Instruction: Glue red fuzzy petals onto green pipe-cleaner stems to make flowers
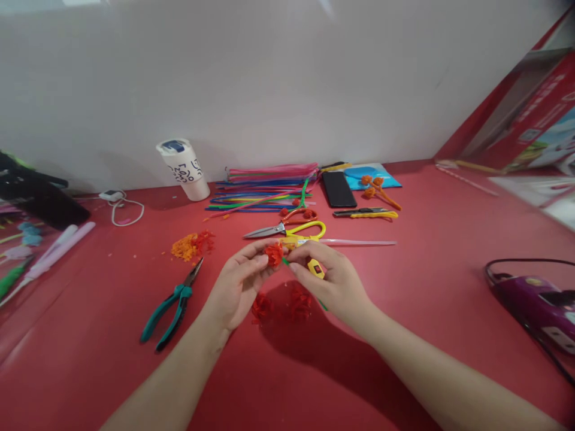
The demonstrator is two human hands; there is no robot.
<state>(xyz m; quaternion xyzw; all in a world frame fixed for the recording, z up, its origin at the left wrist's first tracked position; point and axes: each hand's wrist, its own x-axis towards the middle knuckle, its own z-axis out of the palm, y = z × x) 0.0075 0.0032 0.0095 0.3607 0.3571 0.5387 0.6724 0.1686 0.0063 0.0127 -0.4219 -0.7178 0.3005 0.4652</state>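
Note:
Between the thumb and fingers of my left hand [240,275] is a small red flower [274,255] with ragged petals. My right hand [330,275] pinches its green stem [286,261] just beside the bloom; the stem's other end shows below that hand. Loose red petal-like pieces [300,302] lie on the table under both hands. Just beyond the hands are scissors with orange and yellow handles [265,231]. A yellow tool [315,268] is partly hidden behind my right hand. Teal-handled pliers [174,308] rest left of my left hand.
Orange and red scraps [191,245] lie left, near a white tumbler [184,170]. Coloured pipe cleaners [265,185], a black phone [339,190], a box cutter [362,212] and an orange flower [377,190] line the back. A purple power strip [543,305] sits far right.

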